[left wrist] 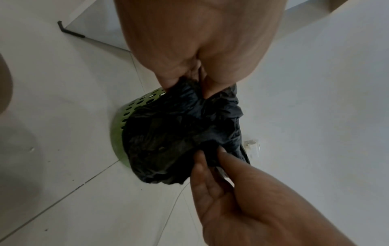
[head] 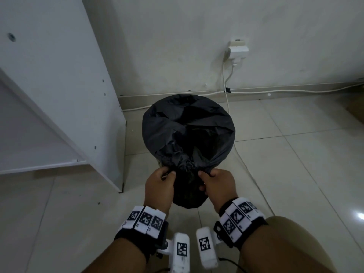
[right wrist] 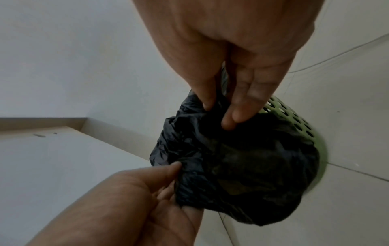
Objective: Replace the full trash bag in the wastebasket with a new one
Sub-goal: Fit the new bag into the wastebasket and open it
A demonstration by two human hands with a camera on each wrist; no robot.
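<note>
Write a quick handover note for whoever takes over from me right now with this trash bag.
Left hand: pinching the gathered near edge of the black trash bag.
Right hand: pinching the same edge beside it.
The bag covers the green perforated wastebasket, standing on the tiled floor by the wall.
Done: near edge bunched together.
Left: free the remaining edge, lift the bag out, fit a new one. No new bag in view.
</note>
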